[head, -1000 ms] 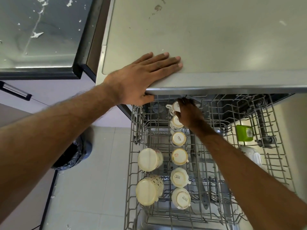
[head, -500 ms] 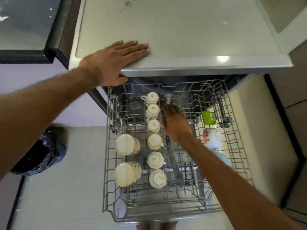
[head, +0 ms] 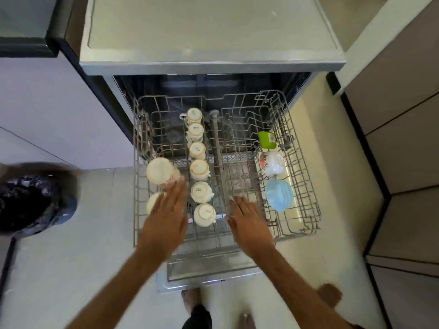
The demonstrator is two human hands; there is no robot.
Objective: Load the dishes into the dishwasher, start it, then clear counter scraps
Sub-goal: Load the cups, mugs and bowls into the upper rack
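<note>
The upper wire rack (head: 306,205) of the dishwasher is pulled out in front of me. A row of several upturned white cups (head: 199,167) runs down its middle. Two larger cream mugs (head: 160,172) lie at its left. At the right sit a green container (head: 267,140), a flowered white cup (head: 272,162) and a blue bowl (head: 279,194). My left hand (head: 166,219) hovers flat, fingers straight, over the rack's front left, covering part of the nearer mug. My right hand (head: 249,222) is spread flat over the rack's front middle. Neither hand holds anything.
The dishwasher's grey top (head: 211,29) spans the upper view. Its open door (head: 204,274) lies below the rack, near my feet. A bin with a black bag (head: 33,203) stands on the floor at the left. Cabinet fronts (head: 403,138) line the right.
My left hand has left the dishwasher top and come down over the rack's front left. My right hand has drawn back from the rear of the rack to its front. More of the rack now shows.
</note>
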